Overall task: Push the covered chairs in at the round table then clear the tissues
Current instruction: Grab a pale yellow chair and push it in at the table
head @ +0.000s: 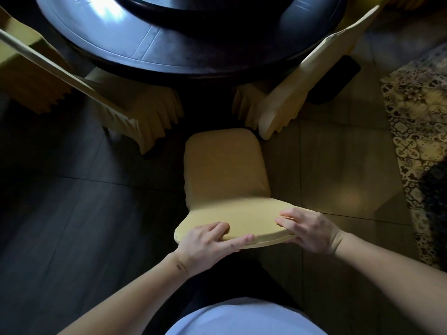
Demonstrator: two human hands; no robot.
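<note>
Nearest the camera, the left hand and the right hand both grip the top edge of the covered chair, fingers curled over the front of the backrest and thumbs along its rim, the left hand near the left end and the right hand at the right end. The chair stands on the floor directly in front of the person, its long axis running from the backrest under the hands straight ahead to the seat's front edge, which points at the round table. The seat's front is not under the tabletop. It sits between two neighbouring covered chairs, one at left and one at right, both angled toward the table. A patterned rug lies on the floor at far right.
</note>
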